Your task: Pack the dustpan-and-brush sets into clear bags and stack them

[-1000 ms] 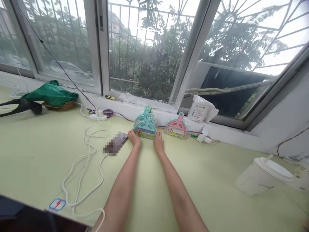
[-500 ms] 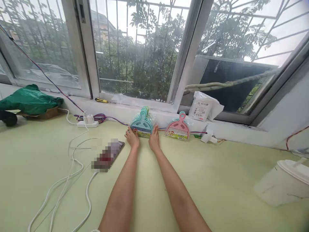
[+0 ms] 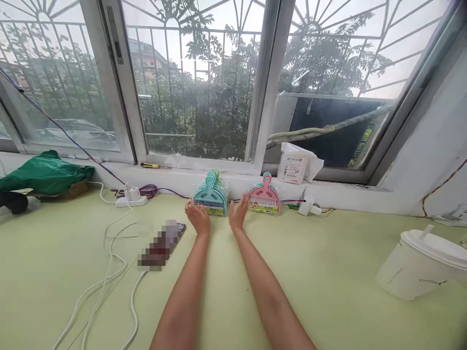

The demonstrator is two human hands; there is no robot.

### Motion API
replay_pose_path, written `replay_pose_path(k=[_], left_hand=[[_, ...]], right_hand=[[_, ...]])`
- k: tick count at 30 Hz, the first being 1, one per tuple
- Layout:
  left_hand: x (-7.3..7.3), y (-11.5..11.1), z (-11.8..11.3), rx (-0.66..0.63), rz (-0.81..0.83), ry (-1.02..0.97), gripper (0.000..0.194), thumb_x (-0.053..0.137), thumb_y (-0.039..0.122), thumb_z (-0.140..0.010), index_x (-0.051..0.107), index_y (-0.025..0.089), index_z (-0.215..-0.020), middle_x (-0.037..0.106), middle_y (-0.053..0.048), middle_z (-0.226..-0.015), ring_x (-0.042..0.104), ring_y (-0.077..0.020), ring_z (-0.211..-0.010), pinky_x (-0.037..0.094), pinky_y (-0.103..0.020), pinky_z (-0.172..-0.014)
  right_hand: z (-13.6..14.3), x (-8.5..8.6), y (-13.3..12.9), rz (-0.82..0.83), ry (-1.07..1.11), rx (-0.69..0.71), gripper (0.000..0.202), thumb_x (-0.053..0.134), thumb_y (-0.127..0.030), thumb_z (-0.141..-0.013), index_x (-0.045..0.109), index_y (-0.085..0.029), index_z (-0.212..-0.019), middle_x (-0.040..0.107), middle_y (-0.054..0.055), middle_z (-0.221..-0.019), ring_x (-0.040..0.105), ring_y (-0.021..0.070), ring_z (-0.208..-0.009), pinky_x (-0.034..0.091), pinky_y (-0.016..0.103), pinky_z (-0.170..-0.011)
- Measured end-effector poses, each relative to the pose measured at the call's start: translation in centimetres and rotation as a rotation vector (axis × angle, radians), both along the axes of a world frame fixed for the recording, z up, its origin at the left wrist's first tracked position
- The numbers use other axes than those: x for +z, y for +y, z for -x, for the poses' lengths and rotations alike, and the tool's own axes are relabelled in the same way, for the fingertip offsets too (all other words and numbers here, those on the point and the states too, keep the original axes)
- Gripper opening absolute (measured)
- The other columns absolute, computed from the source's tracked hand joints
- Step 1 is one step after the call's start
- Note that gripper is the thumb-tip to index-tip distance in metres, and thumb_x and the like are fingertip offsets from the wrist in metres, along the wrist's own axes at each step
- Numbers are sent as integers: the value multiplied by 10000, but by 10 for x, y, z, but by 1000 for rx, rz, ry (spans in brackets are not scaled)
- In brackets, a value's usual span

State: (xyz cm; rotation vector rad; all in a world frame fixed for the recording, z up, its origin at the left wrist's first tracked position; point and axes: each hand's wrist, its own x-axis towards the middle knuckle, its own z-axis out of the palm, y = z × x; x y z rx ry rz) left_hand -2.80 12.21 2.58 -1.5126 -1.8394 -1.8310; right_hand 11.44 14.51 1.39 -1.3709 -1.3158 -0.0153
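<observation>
A stack of teal and green dustpan and brush sets [image 3: 210, 194] in clear wrapping leans upright against the wall below the window. My left hand [image 3: 198, 217] is at the lower left corner of this stack, fingers stretched out and seemingly touching it. My right hand [image 3: 239, 212] is just right of the stack, apart from it, with fingers extended and holding nothing. Right of that hand leans a second stack, with a pink dustpan and brush set [image 3: 265, 195] in front and teal ones behind.
Left of my arms lies a phone [image 3: 162, 245] with a white cable. A power strip [image 3: 131, 200] and a green plastic bag [image 3: 44, 172] are farther left. A white lidded cup [image 3: 419, 267] stands at right. On the sill are a screwdriver [image 3: 151, 166] and a white packet [image 3: 295, 165].
My right hand has moved away from the teal stack to the right, its fingers spreading. My left hand remains at the stack's left corner. The camera view has tilted up slightly.
</observation>
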Motion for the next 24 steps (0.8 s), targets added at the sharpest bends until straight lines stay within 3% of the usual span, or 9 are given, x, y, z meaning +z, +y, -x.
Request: replay_pose_path(k=[2, 4, 7, 10, 15, 19, 22, 24], left_hand=[[0, -11, -3, -127, -22, 86, 367, 350, 244, -927, 419, 117, -1265, 417, -189, -1280, 380, -275, -1260, 318, -437, -1055], [-2, -22, -8, -256, -8, 170, 308, 347, 226, -925, 461, 148, -1201, 453, -165, -1221, 401, -258, -1242, 337, -417, -1044], [-5, -42, -14, -414, 68, 287, 263, 347, 187, -918, 507, 186, -1126, 498, -131, -1153, 462, -238, -1164, 393, -382, -988], [-8, -58, -19, -492, 153, 393, 257, 339, 149, -907, 546, 204, -1048, 529, -110, -1095, 514, -232, -1061, 439, -362, -903], [-10, -68, -19, -511, 265, 478, 263, 349, 106, -877, 582, 213, -935, 539, -98, -1078, 550, -220, -981, 465, -333, -803], [-9, -68, -19, -516, 315, 437, 254, 362, 109, -871, 595, 206, -896, 544, -100, -1080, 555, -222, -1001, 463, -339, -828], [-9, -70, -21, -593, 326, 280, 205, 402, 161, -874, 597, 203, -922, 552, -98, -1078, 555, -219, -1025, 453, -353, -881], [-9, -74, -23, -699, 363, 46, 194, 454, 250, -874, 581, 193, -1009, 567, -100, -1094, 567, -213, -1009, 462, -358, -881]], right_hand=[[-34, 4, -6, -51, 180, -256, 605, 262, -370, -920, 200, -108, -1461, 83, 179, -1556, 50, 277, -1447, 130, 556, -1114], [-77, 2, -11, -27, 371, -414, 568, 274, -348, -912, 269, -116, -1430, 189, 228, -1515, 199, 291, -1413, 199, 537, -1088], [-139, -9, -14, 102, 495, -524, 449, 404, -342, -876, 470, -155, -1279, 477, 259, -1319, 442, 333, -1241, 292, 537, -995], [-172, -18, -15, 232, 424, -525, 374, 598, -356, -766, 573, -193, -1101, 595, 193, -1175, 484, 339, -1155, 272, 539, -975], [-173, -17, -25, 285, 397, -460, 217, 536, -279, -766, 588, -176, -949, 556, 211, -1196, 460, 336, -1189, 307, 483, -946], [-165, -15, -48, 272, 462, -395, 191, 412, -270, -810, 523, -185, -940, 617, 180, -1021, 576, 302, -1000, 397, 391, -806], [-161, -19, -76, 258, 500, -356, 176, 346, -315, -838, 464, -220, -928, 626, 116, -897, 607, 259, -856, 407, 329, -709], [-158, -23, -97, 263, 499, -318, 172, 336, -367, -845, 435, -237, -897, 619, 79, -855, 601, 232, -804, 404, 299, -672]])
